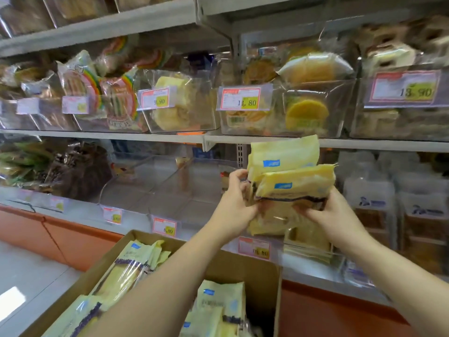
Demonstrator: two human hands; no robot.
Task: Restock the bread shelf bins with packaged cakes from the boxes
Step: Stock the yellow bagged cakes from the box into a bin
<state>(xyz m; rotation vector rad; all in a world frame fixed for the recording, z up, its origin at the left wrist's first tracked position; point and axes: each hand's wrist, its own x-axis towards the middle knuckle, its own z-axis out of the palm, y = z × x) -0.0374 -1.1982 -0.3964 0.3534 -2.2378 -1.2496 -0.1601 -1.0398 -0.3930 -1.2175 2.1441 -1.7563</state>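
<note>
Bundle of yellow cakes (291,176) held upright between both hands: left hand (233,205) curled round its left edge, right hand (332,215) gripping the lower right corner. Just below the hands, clear bin (337,249) with a few like packs inside. Under the forearms, open box (257,271) with more packs.

Grey shelf (121,136), clear bins (199,117) standing on it, wrapped cakes (170,100) inside
</note>
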